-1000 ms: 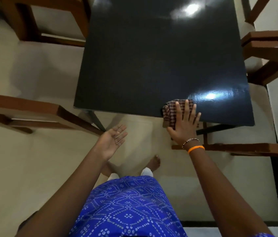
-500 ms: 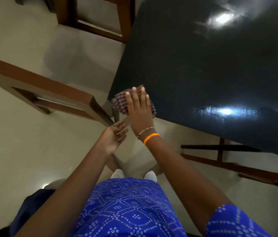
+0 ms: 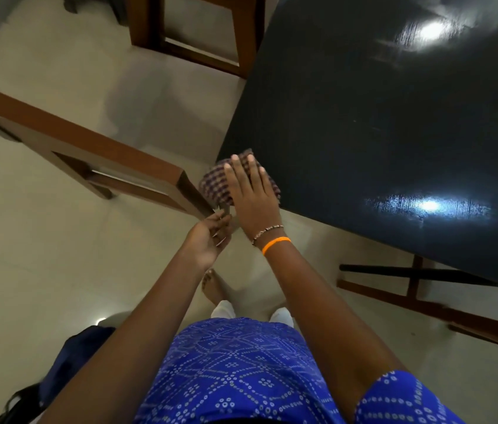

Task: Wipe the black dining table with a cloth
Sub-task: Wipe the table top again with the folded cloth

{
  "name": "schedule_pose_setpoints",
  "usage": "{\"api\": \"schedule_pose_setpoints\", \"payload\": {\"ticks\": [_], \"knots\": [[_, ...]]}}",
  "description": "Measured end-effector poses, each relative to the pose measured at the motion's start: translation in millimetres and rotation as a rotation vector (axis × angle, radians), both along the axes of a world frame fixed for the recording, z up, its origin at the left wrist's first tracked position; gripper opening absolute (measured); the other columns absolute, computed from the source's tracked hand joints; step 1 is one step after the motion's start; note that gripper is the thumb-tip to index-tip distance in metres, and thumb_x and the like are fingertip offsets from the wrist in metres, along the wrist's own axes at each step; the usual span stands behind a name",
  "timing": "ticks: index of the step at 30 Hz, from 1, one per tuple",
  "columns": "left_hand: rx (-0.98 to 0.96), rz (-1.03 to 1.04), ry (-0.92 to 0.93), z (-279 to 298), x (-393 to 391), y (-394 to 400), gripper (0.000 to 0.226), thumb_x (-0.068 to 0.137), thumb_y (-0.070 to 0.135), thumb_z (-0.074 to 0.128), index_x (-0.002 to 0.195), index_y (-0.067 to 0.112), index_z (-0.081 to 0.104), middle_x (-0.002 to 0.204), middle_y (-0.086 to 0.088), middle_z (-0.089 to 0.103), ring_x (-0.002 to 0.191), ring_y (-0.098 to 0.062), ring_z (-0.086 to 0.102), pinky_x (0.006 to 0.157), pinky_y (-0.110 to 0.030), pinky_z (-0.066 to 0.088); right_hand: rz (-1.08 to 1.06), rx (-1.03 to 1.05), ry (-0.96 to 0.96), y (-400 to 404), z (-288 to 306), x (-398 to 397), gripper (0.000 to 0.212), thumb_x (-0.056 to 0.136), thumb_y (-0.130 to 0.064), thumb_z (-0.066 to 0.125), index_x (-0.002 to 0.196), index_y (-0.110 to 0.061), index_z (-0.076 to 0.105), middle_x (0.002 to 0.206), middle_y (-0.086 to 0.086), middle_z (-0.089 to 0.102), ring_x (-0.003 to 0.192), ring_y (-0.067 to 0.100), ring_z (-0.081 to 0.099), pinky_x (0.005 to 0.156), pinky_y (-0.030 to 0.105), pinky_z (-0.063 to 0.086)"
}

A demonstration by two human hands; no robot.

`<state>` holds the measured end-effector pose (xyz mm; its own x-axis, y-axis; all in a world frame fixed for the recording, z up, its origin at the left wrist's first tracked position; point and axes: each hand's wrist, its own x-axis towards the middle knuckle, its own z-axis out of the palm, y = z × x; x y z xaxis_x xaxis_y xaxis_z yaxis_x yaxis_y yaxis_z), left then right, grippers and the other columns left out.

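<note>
the right hand (image 3: 252, 197) lies flat, fingers spread, on the checked folded cloth (image 3: 217, 182) at the glossy black counter (image 3: 379, 123) corner. the left hand (image 3: 208, 240) waits cupped, holding nothing, just below that corner. half overhanging, the cloth could slip off.

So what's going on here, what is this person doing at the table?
A person is wiping a black dining table with a checked cloth. The right hand lies flat on the cloth at the table's near left corner, where the cloth hangs partly over the edge. The left hand is cupped just below that corner, open, touching neither cloth nor table. A wooden chair stands close beside the corner.
</note>
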<state>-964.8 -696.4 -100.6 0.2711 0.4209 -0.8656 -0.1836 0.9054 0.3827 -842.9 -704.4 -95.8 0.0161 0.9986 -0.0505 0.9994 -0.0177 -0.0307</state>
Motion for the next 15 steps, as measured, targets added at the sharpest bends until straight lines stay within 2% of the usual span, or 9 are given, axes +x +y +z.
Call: {"api": "schedule_pose_setpoints", "payload": {"ticks": [2,6,8,11,15], "knots": [[0.012,-0.008,-0.006,2.0,8.9,-1.7,0.044,0.093,0.003,0.034,0.134,0.013,0.047,0.1,0.002,0.061,0.084,-0.011,0.055,0.085,-0.026,0.039,-0.009,0.038,-0.029,-21.1,-2.6,22.9,0.058,0.089,-0.021,0.024,0.144,-0.007,0.035,0.15,0.016,0.037,0.139,0.037,0.033,0.113,0.048,0.028],[-0.001,-0.015,-0.007,5.3,28.6,-11.5,0.044,0.094,0.002,0.033,0.135,0.012,0.045,0.136,-0.007,0.051,0.111,-0.019,0.053,0.101,-0.031,0.034,-0.019,0.099,-0.118,-59.0,-10.4,65.2,0.062,0.082,-0.007,0.052,0.143,-0.007,0.037,0.149,0.016,0.039,0.137,0.037,0.036,0.112,0.048,0.028],[-0.005,-0.019,-0.004,7.5,42.8,-17.2,0.042,0.095,0.002,0.034,0.134,0.012,0.045,0.141,-0.008,0.048,0.127,-0.023,0.046,0.102,-0.031,0.034,-0.03,0.113,-0.138,-74.1,-11.2,82.9,0.065,0.08,-0.006,0.062,0.141,-0.006,0.04,0.147,0.016,0.042,0.135,0.038,0.039,0.11,0.048,0.028],[0.009,-0.054,-0.01,9.4,66.7,-25.3,0.042,0.095,0.003,0.034,0.135,0.013,0.044,0.14,-0.006,0.048,0.13,-0.022,0.043,0.099,-0.03,0.034,-0.019,0.133,-0.156,-93.9,-10.8,107.3,0.062,0.081,-0.012,0.067,0.139,-0.006,0.044,0.144,0.016,0.046,0.133,0.039,0.043,0.108,0.049,0.031],[0.016,-0.111,-0.011,9.0,101.6,-41.2,0.041,0.096,0.004,0.034,0.133,0.015,0.045,0.136,-0.003,0.051,0.121,-0.019,0.049,0.095,-0.03,0.035,-0.021,0.142,-0.173,-121.9,-9.5,140.7,0.06,0.082,-0.015,0.067,0.137,-0.007,0.047,0.144,0.015,0.047,0.132,0.037,0.044,0.109,0.047,0.031]]}}
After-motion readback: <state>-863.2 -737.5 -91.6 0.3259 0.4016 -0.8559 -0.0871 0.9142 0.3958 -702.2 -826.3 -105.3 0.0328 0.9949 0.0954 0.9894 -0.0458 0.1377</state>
